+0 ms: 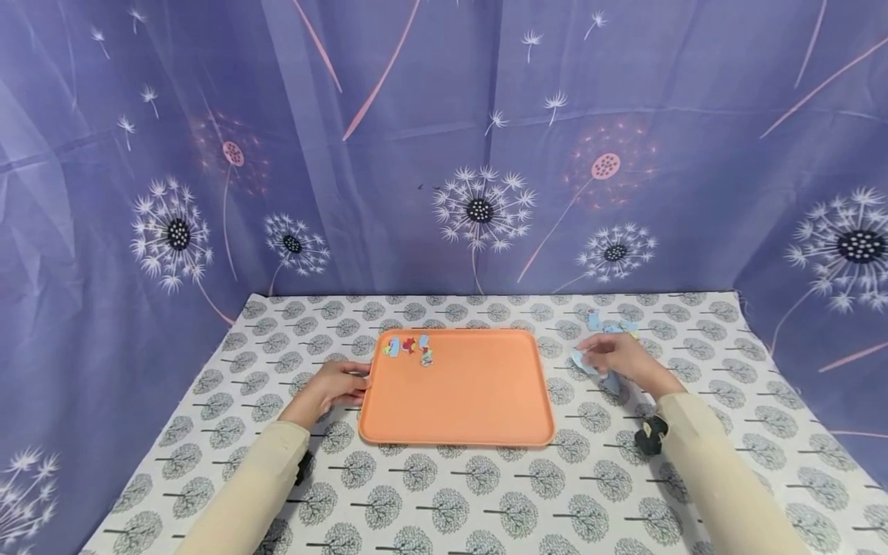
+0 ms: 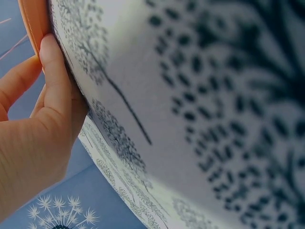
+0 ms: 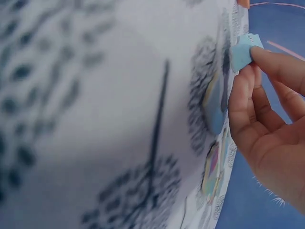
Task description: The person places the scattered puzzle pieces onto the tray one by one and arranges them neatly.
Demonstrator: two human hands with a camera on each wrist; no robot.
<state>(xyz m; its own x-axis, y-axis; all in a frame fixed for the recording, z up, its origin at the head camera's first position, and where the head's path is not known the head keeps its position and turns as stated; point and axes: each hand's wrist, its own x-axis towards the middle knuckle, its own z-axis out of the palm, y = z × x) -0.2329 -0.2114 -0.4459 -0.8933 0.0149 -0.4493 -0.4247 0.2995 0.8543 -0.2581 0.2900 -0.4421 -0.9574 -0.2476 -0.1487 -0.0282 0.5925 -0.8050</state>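
Observation:
An orange rectangular tray [image 1: 458, 393] lies on the patterned cloth, with several small colourful puzzle pieces [image 1: 409, 346] grouped in its far left corner. My left hand [image 1: 340, 388] holds the tray's left edge, thumb and fingers at the rim [image 2: 35, 24] in the left wrist view. Right of the tray, my right hand [image 1: 613, 358] pinches a light-blue puzzle piece [image 3: 242, 51] between thumb and fingertips. More loose pieces, mostly light blue [image 1: 593, 319], lie on the cloth around that hand, partly hidden by it.
A white cloth [image 1: 444, 497] printed with grey trees covers the table. Purple-blue curtains [image 1: 388, 154] with dandelion prints hang behind it and at both sides. A black strap [image 1: 652, 435] shows at the right wrist.

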